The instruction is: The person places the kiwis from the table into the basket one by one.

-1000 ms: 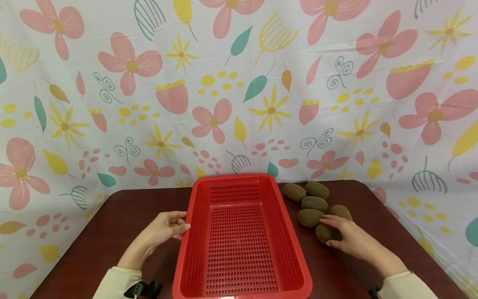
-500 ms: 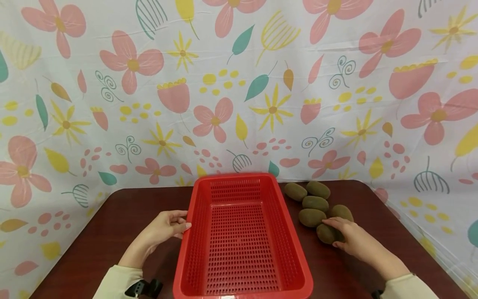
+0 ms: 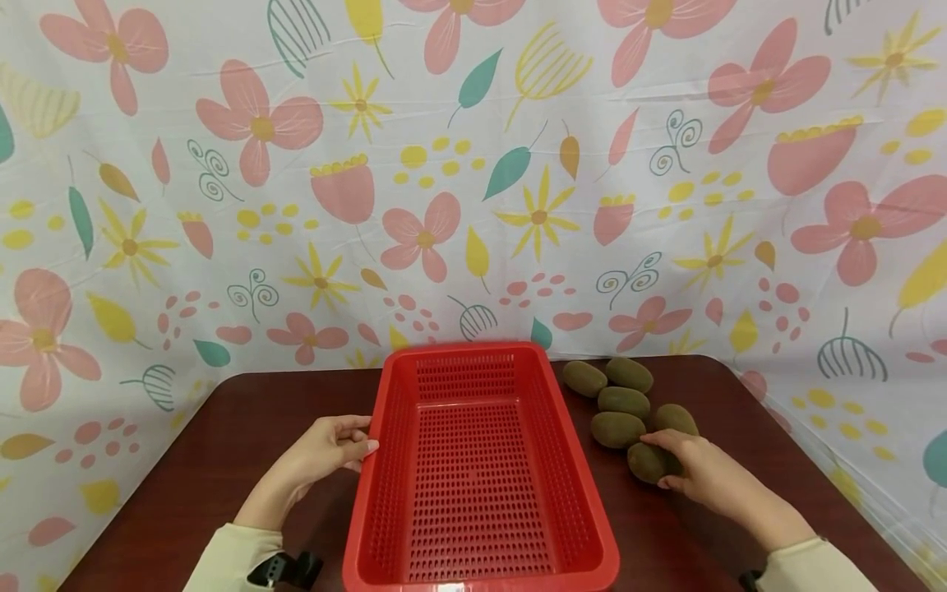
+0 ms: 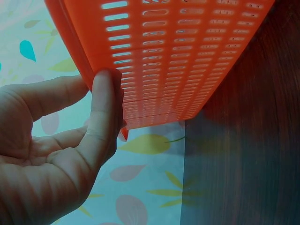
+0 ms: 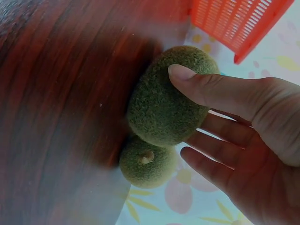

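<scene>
L hand (image 3: 325, 452) pinches bskt (image 3: 477, 493) by L rim, R hand (image 3: 706, 473) grips nearest kiwi (image 3: 646, 464).

Before you is a dark reddish-brown wood-grain table (image 3: 222, 460); behind it hangs a white fabric backdrop (image 3: 473, 189) printed with pink flowers, yellow blossoms and teal leaves.

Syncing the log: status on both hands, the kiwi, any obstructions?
Left hand holds red perforated plastic basket by the rim. Right hand grips fuzzy brownish-green oval kiwi. Other kiwis crowd close alongside.
</scene>
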`<state>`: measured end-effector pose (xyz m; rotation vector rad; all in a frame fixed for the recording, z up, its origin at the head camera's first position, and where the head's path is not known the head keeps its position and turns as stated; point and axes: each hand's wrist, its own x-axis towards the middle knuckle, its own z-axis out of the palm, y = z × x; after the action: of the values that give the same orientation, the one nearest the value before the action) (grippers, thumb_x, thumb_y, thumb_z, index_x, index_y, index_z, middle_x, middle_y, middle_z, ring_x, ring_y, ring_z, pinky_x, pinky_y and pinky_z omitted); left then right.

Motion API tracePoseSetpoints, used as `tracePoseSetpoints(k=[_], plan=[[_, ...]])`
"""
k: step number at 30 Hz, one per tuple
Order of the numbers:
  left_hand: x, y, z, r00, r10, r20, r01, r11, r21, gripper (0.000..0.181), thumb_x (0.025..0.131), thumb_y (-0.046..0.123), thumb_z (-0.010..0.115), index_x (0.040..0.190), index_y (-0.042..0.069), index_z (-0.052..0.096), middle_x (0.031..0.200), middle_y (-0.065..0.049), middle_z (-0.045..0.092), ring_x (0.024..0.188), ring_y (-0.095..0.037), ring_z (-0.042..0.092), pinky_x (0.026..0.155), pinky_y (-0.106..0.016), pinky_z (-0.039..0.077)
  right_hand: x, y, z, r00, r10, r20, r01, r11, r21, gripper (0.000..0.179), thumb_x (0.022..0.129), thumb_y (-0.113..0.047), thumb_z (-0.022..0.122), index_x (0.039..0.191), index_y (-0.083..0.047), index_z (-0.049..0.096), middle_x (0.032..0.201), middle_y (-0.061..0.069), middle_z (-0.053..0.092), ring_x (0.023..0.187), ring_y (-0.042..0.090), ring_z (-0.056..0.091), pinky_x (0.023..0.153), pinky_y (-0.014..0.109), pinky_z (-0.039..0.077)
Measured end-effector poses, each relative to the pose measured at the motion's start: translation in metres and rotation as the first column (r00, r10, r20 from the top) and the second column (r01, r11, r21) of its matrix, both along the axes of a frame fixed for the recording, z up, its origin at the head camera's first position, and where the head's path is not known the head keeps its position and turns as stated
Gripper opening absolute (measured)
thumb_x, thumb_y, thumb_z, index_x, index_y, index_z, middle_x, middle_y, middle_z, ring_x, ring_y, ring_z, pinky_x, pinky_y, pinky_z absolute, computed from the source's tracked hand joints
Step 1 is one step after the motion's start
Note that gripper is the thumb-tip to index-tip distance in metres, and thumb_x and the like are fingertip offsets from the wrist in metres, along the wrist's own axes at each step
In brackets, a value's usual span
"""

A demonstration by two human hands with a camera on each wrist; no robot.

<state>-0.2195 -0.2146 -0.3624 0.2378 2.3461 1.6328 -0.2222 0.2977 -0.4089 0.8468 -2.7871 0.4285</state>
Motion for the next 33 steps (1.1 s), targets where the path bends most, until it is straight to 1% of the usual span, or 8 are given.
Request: tracePoseSetpoints(k=[3, 9, 13, 16, 21, 27, 30, 33], plan=[[0.0, 0.0, 0.0, 1.0, 0.001, -0.002, -0.001, 1.0, -0.003, 0.062, 0.095, 0.015, 0.062, 0.14, -0.016, 0.034, 0.098, -0.016, 0.059, 0.081, -0.027, 0.067, 0.079, -0.041, 0.055, 0.0, -0.001, 0.002, 1.0, -0.001, 0.021, 0.001, 1.0, -0.003, 0.051, 0.068, -0.004, 0.083, 0.115, 0.003, 0.063, 0.111, 0.012, 0.065, 0.101, 0.032, 0.062, 0.076, 0.04, 0.054], [0.0, -0.001, -0.001, 1.0, 0.0, -0.006, 0.0, 1.0, -0.003, 0.061, 0.095, 0.014, 0.062, 0.139, -0.016, 0.035, 0.098, -0.017, 0.059, 0.081, -0.026, 0.067, 0.078, -0.041, 0.056, -0.003, -0.003, 0.006, 0.998, 0.056, -0.042, -0.057, 0.998, -0.018, 0.052, 0.066, -0.005, 0.085, 0.112, 0.004, 0.064, 0.106, 0.009, 0.066, 0.094, 0.027, 0.063, 0.072, 0.037, 0.054], [0.0, -0.001, -0.002, 1.0, -0.005, -0.009, 0.005, 1.0, 0.0, 0.061, 0.095, 0.014, 0.062, 0.139, -0.017, 0.035, 0.098, -0.017, 0.058, 0.082, -0.026, 0.066, 0.077, -0.041, 0.056, -0.005, -0.005, 0.012, 0.996, 0.077, -0.041, -0.079, 0.996, -0.041, 0.051, 0.067, -0.008, 0.085, 0.112, 0.004, 0.065, 0.104, 0.007, 0.066, 0.093, 0.024, 0.063, 0.072, 0.036, 0.055], [-0.001, -0.002, -0.002, 1.0, -0.012, -0.011, 0.012, 1.0, -0.001, 0.061, 0.094, 0.015, 0.063, 0.139, -0.017, 0.034, 0.098, -0.016, 0.059, 0.082, -0.026, 0.066, 0.077, -0.041, 0.056, -0.007, -0.008, 0.018, 0.996, 0.079, -0.039, -0.081, 0.995, -0.064, 0.051, 0.068, -0.01, 0.085, 0.113, 0.003, 0.066, 0.104, 0.006, 0.066, 0.093, 0.023, 0.062, 0.073, 0.035, 0.055], [-0.002, -0.002, -0.001, 1.0, -0.016, -0.016, 0.016, 1.0, -0.005, 0.063, 0.094, 0.016, 0.063, 0.139, -0.016, 0.034, 0.098, -0.016, 0.059, 0.083, -0.027, 0.067, 0.078, -0.042, 0.056, -0.011, -0.014, 0.029, 0.996, 0.065, -0.066, -0.071, 0.994, -0.084, 0.051, 0.069, -0.013, 0.086, 0.113, 0.003, 0.066, 0.104, 0.006, 0.067, 0.094, 0.024, 0.062, 0.074, 0.038, 0.053], [-0.001, -0.001, -0.001, 1.0, -0.01, -0.007, 0.01, 1.0, 0.0, 0.062, 0.095, 0.016, 0.063, 0.14, -0.017, 0.034, 0.097, -0.016, 0.06, 0.082, -0.026, 0.067, 0.078, -0.041, 0.056, -0.015, -0.021, 0.043, 0.999, 0.053, -0.009, -0.054, 0.992, -0.11, 0.051, 0.073, -0.014, 0.083, 0.116, 0.004, 0.064, 0.11, 0.01, 0.066, 0.098, 0.028, 0.063, 0.076, 0.04, 0.053], [-0.001, -0.001, -0.002, 1.0, -0.008, -0.002, 0.008, 1.0, 0.003, 0.062, 0.095, 0.015, 0.062, 0.14, -0.016, 0.034, 0.097, -0.016, 0.06, 0.082, -0.027, 0.067, 0.078, -0.041, 0.056, -0.017, -0.025, 0.049, 0.999, 0.049, -0.017, -0.051, 0.992, -0.116, 0.052, 0.074, -0.016, 0.083, 0.117, 0.005, 0.063, 0.11, 0.012, 0.066, 0.098, 0.028, 0.063, 0.076, 0.04, 0.053], [0.0, -0.001, -0.001, 1.0, -0.007, -0.002, 0.007, 1.0, 0.006, 0.062, 0.095, 0.015, 0.062, 0.14, -0.016, 0.034, 0.096, -0.016, 0.06, 0.082, -0.026, 0.067, 0.077, -0.041, 0.056, -0.019, -0.029, 0.055, 0.998, 0.053, -0.035, -0.057, 0.991, -0.125, 0.053, 0.074, -0.019, 0.084, 0.117, 0.006, 0.063, 0.11, 0.013, 0.066, 0.094, 0.025, 0.063, 0.074, 0.038, 0.053]])
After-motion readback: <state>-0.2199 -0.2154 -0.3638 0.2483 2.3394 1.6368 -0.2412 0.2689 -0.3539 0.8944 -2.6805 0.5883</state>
